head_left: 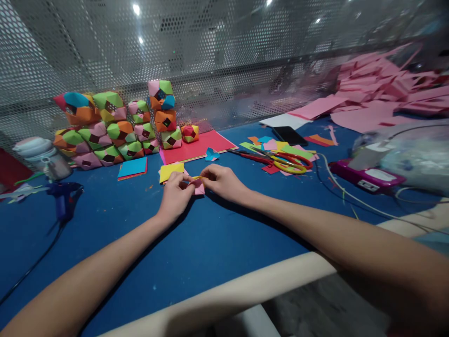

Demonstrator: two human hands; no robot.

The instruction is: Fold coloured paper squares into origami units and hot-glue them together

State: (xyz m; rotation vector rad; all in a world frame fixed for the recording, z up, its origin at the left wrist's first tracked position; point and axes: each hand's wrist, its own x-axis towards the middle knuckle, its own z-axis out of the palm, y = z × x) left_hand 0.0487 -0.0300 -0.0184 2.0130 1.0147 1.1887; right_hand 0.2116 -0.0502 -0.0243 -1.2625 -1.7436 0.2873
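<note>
My left hand (174,193) and my right hand (224,183) meet over the blue table, both closed in a pinch. Between their fingertips is a small pink-and-yellow folded paper piece (199,188), partly hidden by the fingers. A stack of yellow paper squares (171,171) lies just behind my left hand. Just beyond my right hand sits a small blue folded paper piece (212,154). Farther left is a stack of paper squares with blue on top (133,167).
Colourful folded paper balls (121,132) stand stacked at the back. Scissors (287,163) lie on paper scraps beside a phone (289,135). A glue gun (63,199) is at left, with a jar behind it. A purple power strip (366,177) and cables are at right, below pink paper (372,114).
</note>
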